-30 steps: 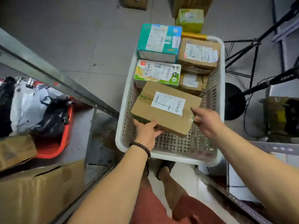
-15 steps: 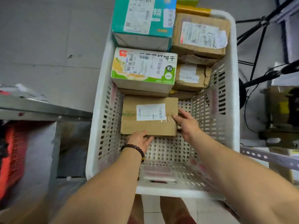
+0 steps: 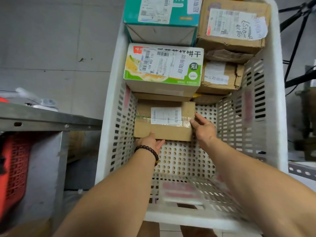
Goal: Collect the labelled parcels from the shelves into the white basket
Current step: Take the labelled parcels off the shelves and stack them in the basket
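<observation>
A white perforated basket (image 3: 281, 108) stands on the floor below me. A brown cardboard parcel (image 3: 164, 132) with a white label lies flat on the basket floor, against the stacked boxes. My left hand (image 3: 150, 142) touches its near side, thumb up on the cardboard, fingers stretched along the bottom edge. My right hand (image 3: 203, 129) presses straight fingers against its right end. Behind it are a green-and-white labelled box (image 3: 162, 69), a teal box (image 3: 160, 14) and two brown labelled parcels (image 3: 232, 28) (image 3: 220, 77).
A metal shelf (image 3: 42, 120) juts in at the left, with a red plastic crate (image 3: 13, 168) under it. Black tripod legs (image 3: 297, 40) stand right of the basket. Grey floor (image 3: 51, 48) lies to the upper left.
The brown parcel went from tilted above the basket rim down onto the basket floor, flat against the stack. Both hands followed it down and my view moved closer.
</observation>
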